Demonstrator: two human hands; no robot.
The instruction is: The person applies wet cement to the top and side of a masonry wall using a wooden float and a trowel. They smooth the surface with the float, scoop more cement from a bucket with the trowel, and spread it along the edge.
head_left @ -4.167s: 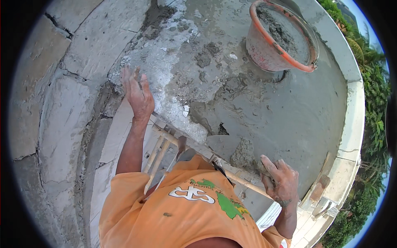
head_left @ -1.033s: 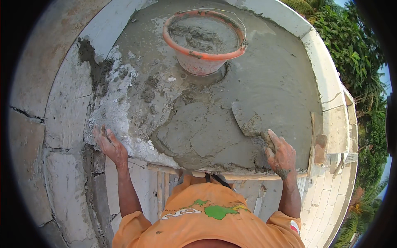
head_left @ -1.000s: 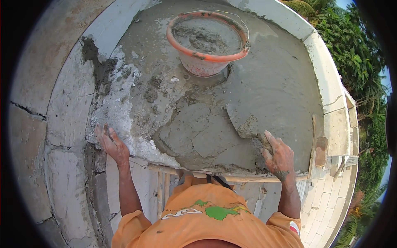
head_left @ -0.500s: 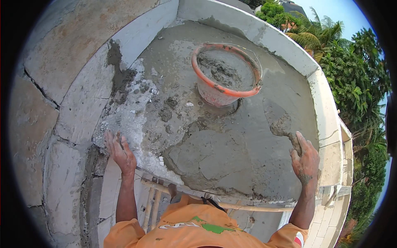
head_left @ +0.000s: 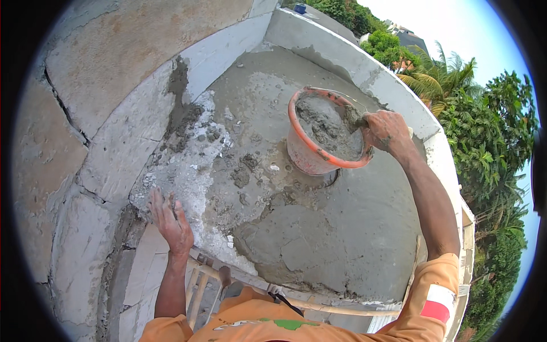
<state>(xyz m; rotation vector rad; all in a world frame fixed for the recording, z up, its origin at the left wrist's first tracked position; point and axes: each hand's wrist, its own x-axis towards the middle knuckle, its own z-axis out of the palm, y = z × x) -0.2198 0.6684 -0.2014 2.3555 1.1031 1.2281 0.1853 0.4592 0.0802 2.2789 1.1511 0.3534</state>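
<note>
Grey wet mortar over the flat concrete slab (head_left: 342, 239), and you reaching into the bucket for more.

Work from the big grey slab and its rough pale patch (head_left: 188, 176) by the wall: keep your left hand (head_left: 170, 219) flat and open there as a brace. The round orange plastic bucket of mortar (head_left: 319, 149) stands on the slab's far side by the parapet; your right hand (head_left: 388, 130) is clenched on a tool at its rim, blade buried in the mix. Load modestly and lift level so nothing drips.
</note>
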